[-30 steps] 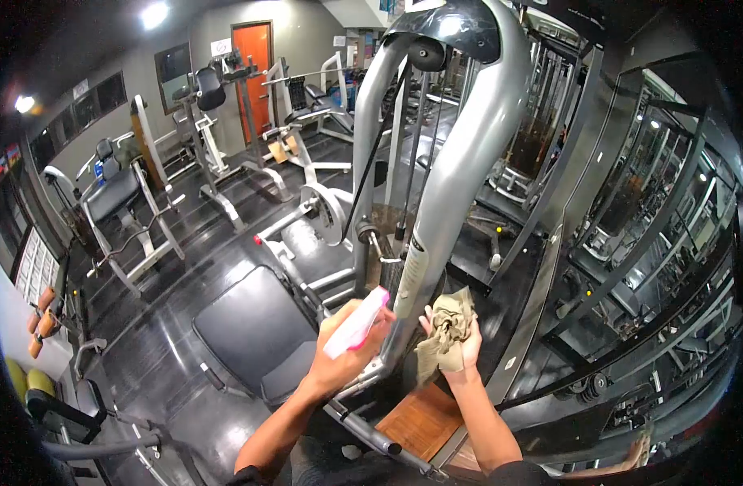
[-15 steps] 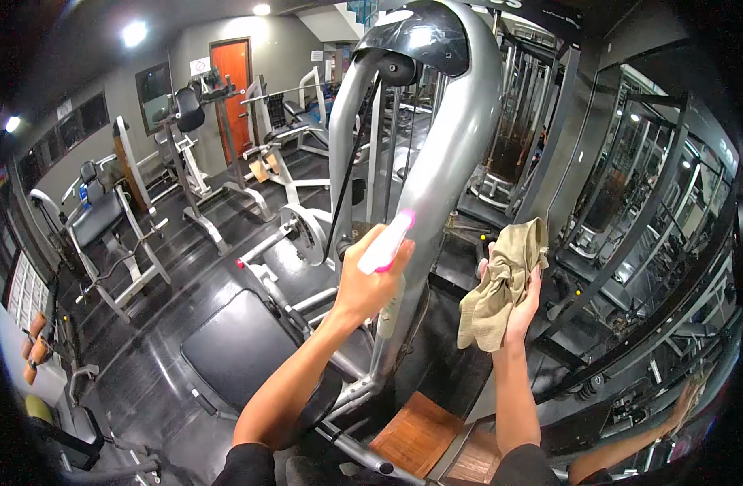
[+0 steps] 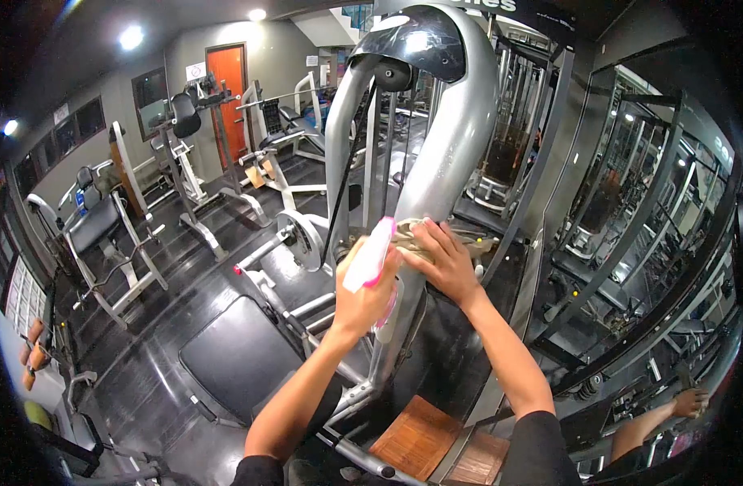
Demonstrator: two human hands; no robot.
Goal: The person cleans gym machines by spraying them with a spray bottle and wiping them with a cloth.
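The left hand (image 3: 360, 300) is wrapped around a pink-and-white spray bottle (image 3: 372, 256); the right hand (image 3: 444, 261) lies spread over a tan cloth (image 3: 404, 235) — against the silver frame (image 3: 448, 150), just beside the bottle. Beyond stands a weight plate (image 3: 305, 240) — farther, an orange door (image 3: 226, 101).

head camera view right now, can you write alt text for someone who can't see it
In a gym, a right hand holds a cloth against a thick silver post, while the left hand grips a pink-and-white spray bottle. A black padded seat sits lower left.
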